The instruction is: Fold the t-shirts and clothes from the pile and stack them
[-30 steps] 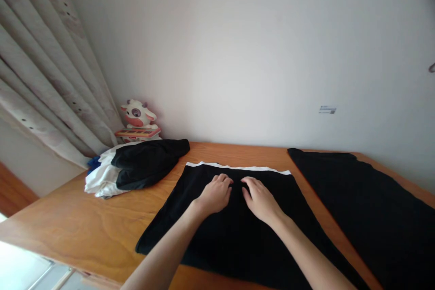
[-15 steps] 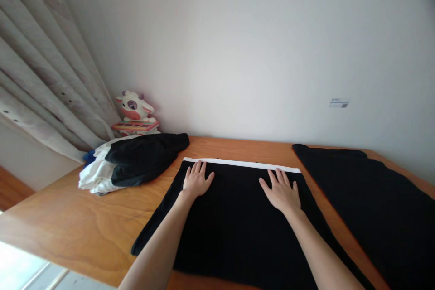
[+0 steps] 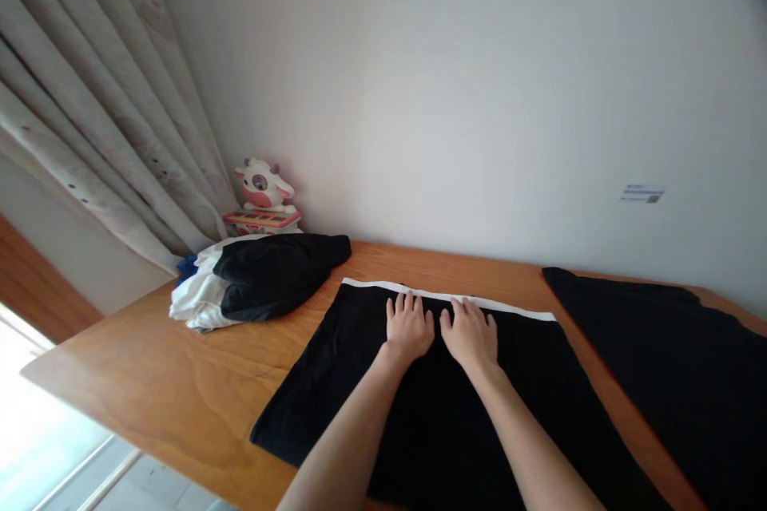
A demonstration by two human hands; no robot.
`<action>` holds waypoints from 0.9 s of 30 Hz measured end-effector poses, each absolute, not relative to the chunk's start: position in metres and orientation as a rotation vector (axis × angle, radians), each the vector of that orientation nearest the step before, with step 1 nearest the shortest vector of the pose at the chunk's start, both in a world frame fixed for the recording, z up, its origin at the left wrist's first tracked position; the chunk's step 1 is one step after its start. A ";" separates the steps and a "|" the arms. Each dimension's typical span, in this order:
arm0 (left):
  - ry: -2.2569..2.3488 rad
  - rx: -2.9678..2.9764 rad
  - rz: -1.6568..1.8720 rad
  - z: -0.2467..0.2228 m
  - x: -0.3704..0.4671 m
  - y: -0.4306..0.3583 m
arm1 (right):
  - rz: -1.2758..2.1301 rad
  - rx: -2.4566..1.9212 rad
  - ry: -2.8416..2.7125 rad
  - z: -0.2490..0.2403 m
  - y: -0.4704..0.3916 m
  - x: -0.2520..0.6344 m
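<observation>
A black garment with a white waistband (image 3: 515, 307), perhaps a skirt, lies spread flat on the wooden table (image 3: 173, 391). My left hand (image 3: 410, 327) rests palm down on the black cloth just below the band, its fingers stretched toward the band. Close beside it, my right hand (image 3: 470, 329) also lies palm down near the middle of the band, fingers extended. A small gap separates the two hands. Neither hand grips anything; both press or rest on the fabric. My forearms cover part of the garment.
Another black garment (image 3: 647, 343) lies at the right side of the table. At the back left is a heap of black and white clothes (image 3: 269, 275), with a toy cow with a keyboard (image 3: 264, 196) behind it. A curtain (image 3: 108, 96) hangs at the left; a wall (image 3: 449, 96) rises behind.
Both hands have slid inward along the waistband, from near its two ends to close together at its middle. The camera view has shifted slightly left.
</observation>
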State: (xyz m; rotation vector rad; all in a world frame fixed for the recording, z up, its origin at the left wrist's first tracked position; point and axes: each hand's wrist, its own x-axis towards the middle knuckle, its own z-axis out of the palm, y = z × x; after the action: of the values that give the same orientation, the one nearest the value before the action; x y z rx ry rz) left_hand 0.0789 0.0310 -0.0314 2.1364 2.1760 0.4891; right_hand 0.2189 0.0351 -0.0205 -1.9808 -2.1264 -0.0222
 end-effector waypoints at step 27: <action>2.231 2.113 0.806 -0.037 -0.049 0.049 | -0.037 -2.095 -1.944 -0.060 0.092 0.339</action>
State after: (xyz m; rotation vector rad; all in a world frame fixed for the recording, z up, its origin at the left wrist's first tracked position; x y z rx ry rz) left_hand -0.0488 0.0494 -0.0371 2.1133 2.2312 0.8064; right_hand 0.3386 0.0917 -0.0601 -2.0949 -1.9440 -0.0366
